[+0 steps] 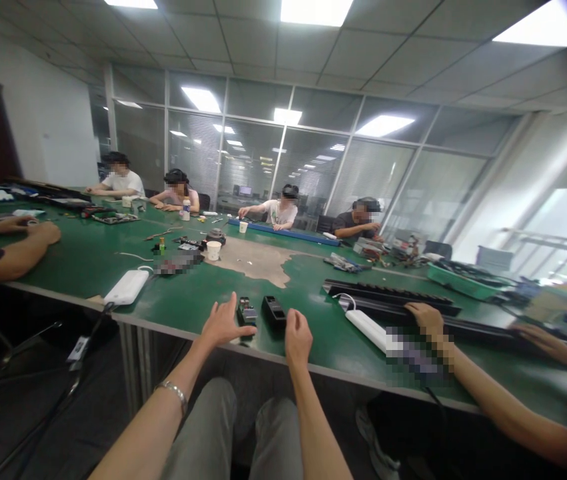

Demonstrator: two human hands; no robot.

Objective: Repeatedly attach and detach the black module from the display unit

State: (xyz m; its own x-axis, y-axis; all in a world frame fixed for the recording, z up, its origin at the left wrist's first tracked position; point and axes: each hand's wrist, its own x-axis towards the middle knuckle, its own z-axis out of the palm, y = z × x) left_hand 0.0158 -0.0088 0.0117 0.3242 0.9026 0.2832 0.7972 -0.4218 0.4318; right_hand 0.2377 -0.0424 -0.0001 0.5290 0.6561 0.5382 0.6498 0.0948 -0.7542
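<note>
A small opened electronic device (247,311) with exposed parts lies near the front edge of the green table. My left hand (222,325) is beside it, fingers spread, with the thumb stretched past its near end. To the right of the device lies a black plastic housing (274,311) with openings in its top face. My right hand (298,335) is at the right side of this housing, fingers curled together. Whether something small is in those fingers is hidden, and I cannot tell if they touch the housing.
White power strips (127,287) lie left and right. A paper cup (214,251) stands ahead beside a bare brown patch (248,261). Long black rails (393,297) and a green tray (466,280) are to the right. Co-workers' arms (488,393) reach in from both sides; several people sit opposite.
</note>
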